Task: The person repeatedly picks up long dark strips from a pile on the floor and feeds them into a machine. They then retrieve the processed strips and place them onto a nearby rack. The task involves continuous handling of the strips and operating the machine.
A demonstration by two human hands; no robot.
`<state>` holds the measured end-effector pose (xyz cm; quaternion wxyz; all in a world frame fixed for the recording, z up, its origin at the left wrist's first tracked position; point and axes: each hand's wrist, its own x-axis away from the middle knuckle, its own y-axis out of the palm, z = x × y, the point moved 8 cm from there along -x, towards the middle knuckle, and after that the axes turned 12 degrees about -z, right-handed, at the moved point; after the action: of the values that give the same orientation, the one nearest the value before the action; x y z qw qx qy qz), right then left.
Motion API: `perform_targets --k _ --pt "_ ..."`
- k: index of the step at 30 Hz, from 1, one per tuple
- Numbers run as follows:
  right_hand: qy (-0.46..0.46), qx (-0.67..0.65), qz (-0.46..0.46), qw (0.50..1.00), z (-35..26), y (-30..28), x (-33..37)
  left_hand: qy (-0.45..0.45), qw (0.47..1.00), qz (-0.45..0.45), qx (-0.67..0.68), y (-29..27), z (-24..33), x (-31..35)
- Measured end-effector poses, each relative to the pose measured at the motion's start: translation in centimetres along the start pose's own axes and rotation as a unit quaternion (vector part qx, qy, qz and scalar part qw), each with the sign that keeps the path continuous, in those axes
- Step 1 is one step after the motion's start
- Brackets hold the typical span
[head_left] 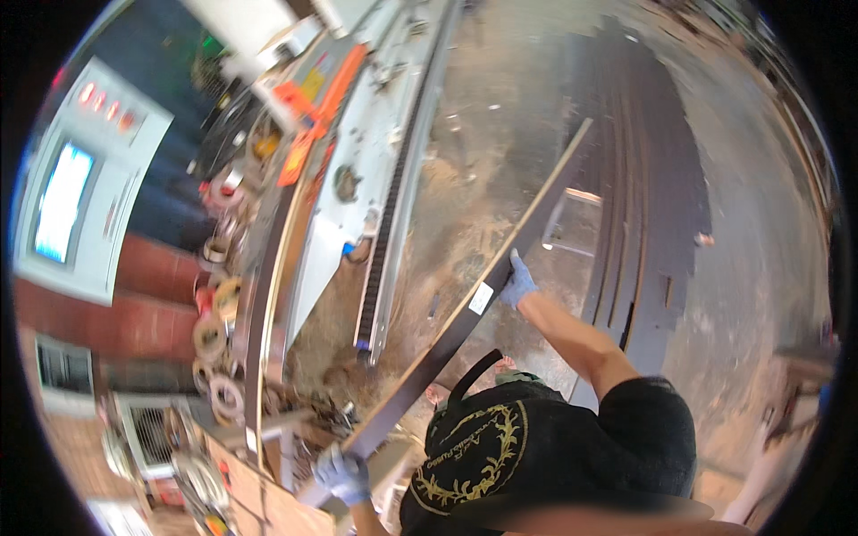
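Note:
A long, narrow dark board (456,344) with a pale long edge runs slantwise in front of me, and a white label (481,298) is stuck on its face. My gloved left hand (344,473) is closed on its near lower end. Farther up, just past the label, my gloved right hand (517,282) grips the board by its edge, fingers partly hidden behind it. The far end of the board reaches up beside a spread of dark boards (657,179) on the right.
Left of me stands a long machine with a black roller track (393,188) and an orange guard (335,85). Another dark strip (260,357) lies along it. A control panel (89,179) with a lit screen and several tape rolls (210,339) are beyond. Concrete floor (483,134) lies between machine and boards.

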<state>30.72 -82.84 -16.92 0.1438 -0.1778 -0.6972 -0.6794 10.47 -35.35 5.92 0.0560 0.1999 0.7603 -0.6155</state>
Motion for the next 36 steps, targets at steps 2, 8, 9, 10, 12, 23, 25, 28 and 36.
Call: perform_targets --k 2,8,9,10,12,23,25,28,36 --pt "0.054 -0.002 -0.002 0.999 4.5 0.8 2.7 -0.02 0.995 -0.074 0.056 1.0 1.6 -1.9" --pt "0.316 0.197 -0.085 0.924 18.6 2.3 11.8 0.025 0.952 -0.207 0.225 2.9 9.0 -9.1" --pt "0.34 0.2 -0.116 0.912 20.2 2.5 12.8 0.032 0.95 -0.201 0.235 2.8 9.5 -9.7" --pt "0.374 0.199 -0.121 0.898 21.9 2.3 13.6 0.01 0.937 -0.247 0.247 3.3 8.7 -9.5" --pt "0.326 0.255 -0.13 0.901 22.7 2.5 12.6 -0.016 0.92 -0.296 0.257 4.2 6.8 -8.7" --pt "0.301 0.26 -0.101 0.912 28.4 8.9 8.4 -0.123 0.926 -0.288 0.213 5.4 -12.9 3.0" --pt "0.345 0.271 -0.097 0.893 33.3 9.7 8.6 -0.154 0.927 -0.288 0.187 5.6 -16.8 4.9" --pt "0.401 0.269 -0.101 0.87 40.9 10.6 8.6 -0.228 0.924 -0.271 0.146 5.8 -22.4 7.7" --pt "0.442 0.342 -0.144 0.817 55.8 12.6 7.1 -0.34 0.913 -0.18 0.136 7.0 -33.4 12.5"
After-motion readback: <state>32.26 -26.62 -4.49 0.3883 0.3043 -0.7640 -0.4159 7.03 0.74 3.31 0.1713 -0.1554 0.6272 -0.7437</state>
